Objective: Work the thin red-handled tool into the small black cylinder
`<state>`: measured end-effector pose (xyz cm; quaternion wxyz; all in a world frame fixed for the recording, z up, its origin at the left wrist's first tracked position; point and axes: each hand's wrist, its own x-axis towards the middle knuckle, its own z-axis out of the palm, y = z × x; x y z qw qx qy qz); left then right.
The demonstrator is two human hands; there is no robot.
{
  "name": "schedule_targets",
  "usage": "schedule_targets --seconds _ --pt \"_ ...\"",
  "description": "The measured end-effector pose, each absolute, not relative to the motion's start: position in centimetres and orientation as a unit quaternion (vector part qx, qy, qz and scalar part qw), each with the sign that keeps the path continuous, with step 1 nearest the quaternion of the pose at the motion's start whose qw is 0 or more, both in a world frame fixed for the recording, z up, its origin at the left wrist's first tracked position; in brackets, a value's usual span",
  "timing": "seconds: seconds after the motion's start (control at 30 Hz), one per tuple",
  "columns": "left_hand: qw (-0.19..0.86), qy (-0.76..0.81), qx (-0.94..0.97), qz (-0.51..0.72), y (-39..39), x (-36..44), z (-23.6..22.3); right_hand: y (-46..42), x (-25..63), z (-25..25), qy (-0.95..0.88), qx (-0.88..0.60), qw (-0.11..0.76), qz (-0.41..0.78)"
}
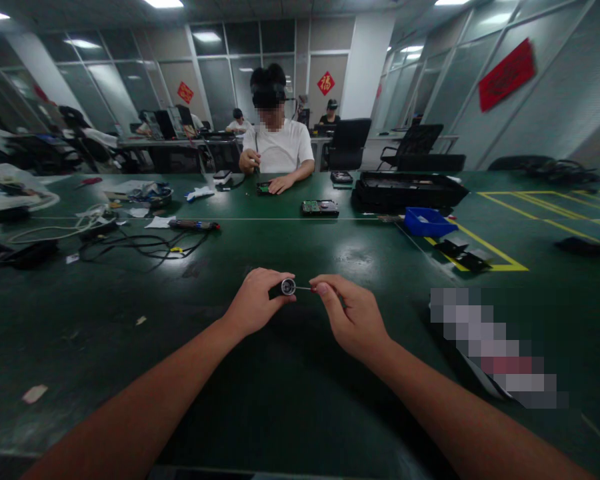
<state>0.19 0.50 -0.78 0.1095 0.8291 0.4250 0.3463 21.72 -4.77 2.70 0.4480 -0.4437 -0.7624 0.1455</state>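
Above the green table, my left hand pinches a small round black part with a silver rim between thumb and fingers. Its open ring end faces me, and the rest of it is hidden. My right hand is closed on a thin screwdriver. A bit of red shows at the fingertips, while most of the handle is covered by the hand. The screwdriver's slim metal shaft points left and reaches the right side of the rim; whether its tip is inside the part I cannot tell.
Across the table a person handles a circuit board. A hard drive lies midway. Right of it are a black tray, a blue bin and a blurred-out item. Cables and tools lie left.
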Motion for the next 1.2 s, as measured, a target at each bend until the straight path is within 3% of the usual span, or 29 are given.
schedule_targets --seconds 0.3,0.47,0.73,1.07,1.2 --pt "0.107 0.400 0.841 0.349 0.3 0.3 -0.7 -3.8 21.3 2.1 -0.610 -0.453 0.568 0.317" --pt "0.094 0.419 0.833 0.350 0.5 0.2 -0.6 -2.1 21.5 1.0 -0.461 -0.428 0.614 0.477" --pt "0.098 0.420 0.834 0.345 0.4 0.3 -0.5 -3.6 21.4 1.8 -0.602 -0.473 0.579 0.282" --pt "0.097 0.425 0.832 0.342 0.3 0.2 -0.6 -3.9 21.4 2.0 -0.658 -0.479 0.534 0.229" --pt "0.097 0.426 0.832 0.342 0.3 0.2 -0.5 -4.2 21.7 2.6 -0.689 -0.522 0.483 0.142"
